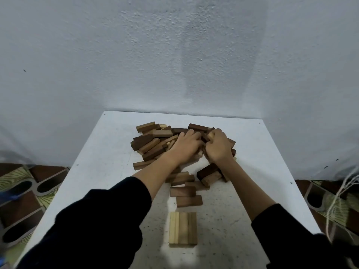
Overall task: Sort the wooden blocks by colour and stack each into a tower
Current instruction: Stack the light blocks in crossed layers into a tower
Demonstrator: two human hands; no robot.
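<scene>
- Three pale blocks (183, 228) lie side by side at the near edge of the white desk (108, 171), touching one another: it looks like the first layer of a light tower, one layer high so far.
- Most of the blocks sit unsorted in a mixed heap (155, 142) toward the far side of the desk, dark and light pieces jumbled, with a few brown ones (186, 196) strewn between the heap and the pale row.
- Both hands are in the heap, close together. The left hand (186, 145) lies over the blocks with fingers spread fairly flat; whether it holds any I cannot tell.
- The right hand (217, 146) is curled, and a light block (210, 135) shows at its fingers, apparently gripped.
- The step in hand seems to be picking out pale pieces; next, I judge, is carrying them to the row and laying them crosswise.
</scene>
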